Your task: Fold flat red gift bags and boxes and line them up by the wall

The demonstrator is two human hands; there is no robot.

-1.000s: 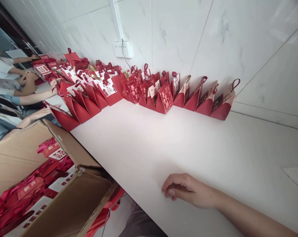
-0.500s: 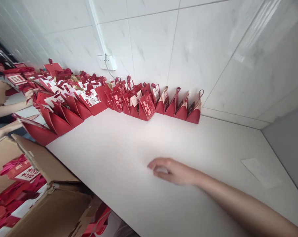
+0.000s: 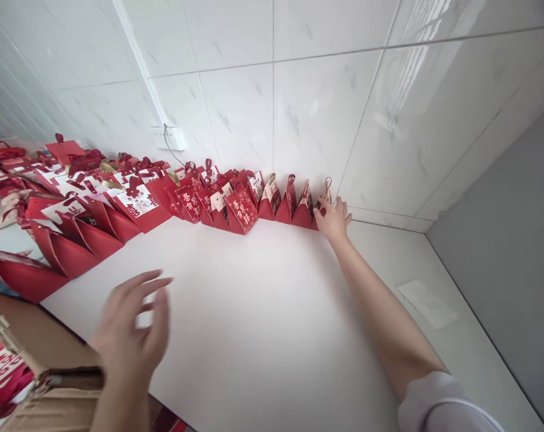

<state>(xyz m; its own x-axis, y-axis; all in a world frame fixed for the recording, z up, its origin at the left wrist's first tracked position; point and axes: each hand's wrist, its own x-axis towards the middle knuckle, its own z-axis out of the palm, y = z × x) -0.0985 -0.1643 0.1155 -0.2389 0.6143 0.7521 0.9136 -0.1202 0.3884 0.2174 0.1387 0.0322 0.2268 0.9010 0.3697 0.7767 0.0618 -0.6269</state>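
My right hand (image 3: 334,219) is at the far right end of a row of red gift boxes along the wall. Its fingers curve around the last gift box (image 3: 328,191), hiding most of it; the ribbon loop shows above. Beside it stand more small peaked boxes, such as a red gift box (image 3: 303,207) with a pale flap. My left hand (image 3: 134,324) hovers over the near left part of the white table (image 3: 254,312), slightly blurred. Its fingers are apart and nothing is in them.
Many red gift boxes (image 3: 98,234) crowd the table's left side. An open cardboard box (image 3: 51,336) with red packages stands at the lower left. Another person's hand (image 3: 13,204) is at the far left. A pale flat patch (image 3: 427,303) lies on the right; behind is a tiled wall (image 3: 236,108).
My right hand has moved from mid-table to the last box in the row. My left hand has come into view at the lower left. The view has shifted right.
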